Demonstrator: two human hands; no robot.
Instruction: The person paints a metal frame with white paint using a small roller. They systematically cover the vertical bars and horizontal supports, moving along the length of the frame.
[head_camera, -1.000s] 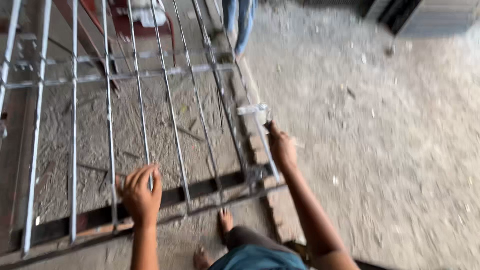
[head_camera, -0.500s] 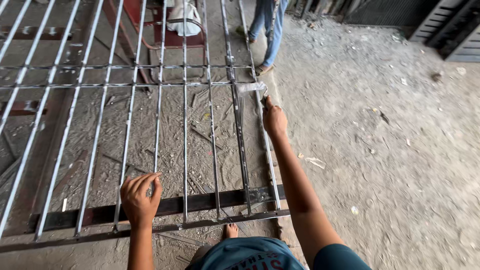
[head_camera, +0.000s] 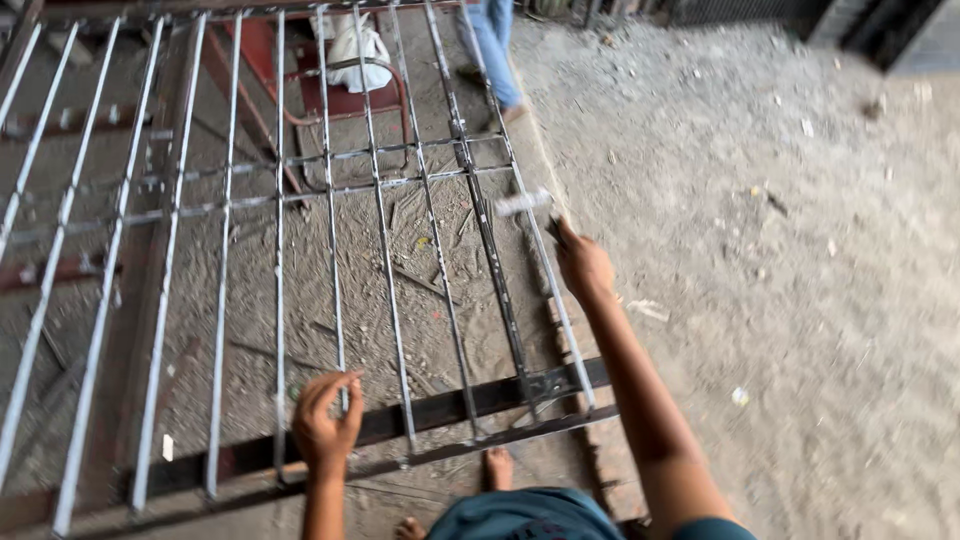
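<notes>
Head view: the left hand (head_camera: 327, 427) curls its fingers around one of the thin upright bars of the metal grille (head_camera: 280, 260), just above the grille's dark bottom rail (head_camera: 440, 410), thumb on one side and fingers wrapped over the other. The right hand (head_camera: 582, 262) reaches out along the grille's right edge bar and pinches the handle of a small brush (head_camera: 522, 203), whose pale, blurred head lies against that bar just below the grille's two thin cross rods. The grille lies tilted over a dusty floor, its bars running away from the person, with the bottom rail nearest them. Under the grille's near edge a bare foot (head_camera: 497, 466) shows on the ground. Beyond the grille's far end sits a white sack (head_camera: 358, 50) on a red frame (head_camera: 330, 98), and beside that stand another person's legs in blue jeans (head_camera: 493, 45). Right of the grille stretches gritty concrete floor (head_camera: 780, 260).
</notes>
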